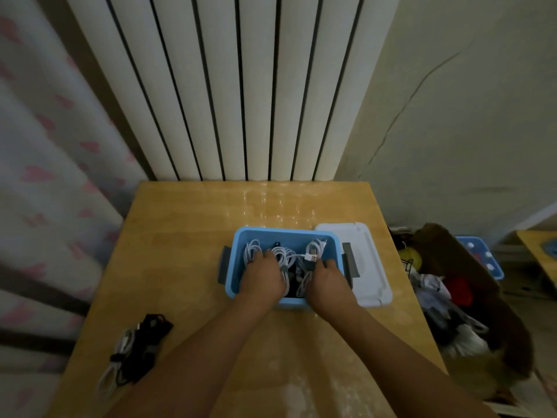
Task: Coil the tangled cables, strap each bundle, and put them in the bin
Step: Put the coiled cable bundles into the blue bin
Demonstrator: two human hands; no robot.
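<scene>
Bin [241, 245]: blue, open, mid-table, holding white coiled cables [284, 254]
Loose cables [132, 348]: black-and-white heap, table's near-left edge

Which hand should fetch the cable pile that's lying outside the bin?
Probably the left hand. The loose black and white cables lie near the table's front left edge, on that arm's side. The right hand sits at the blue bin's right end and would have to cross over.

Fingertips [261, 257] hidden among cables [283, 256]
</scene>
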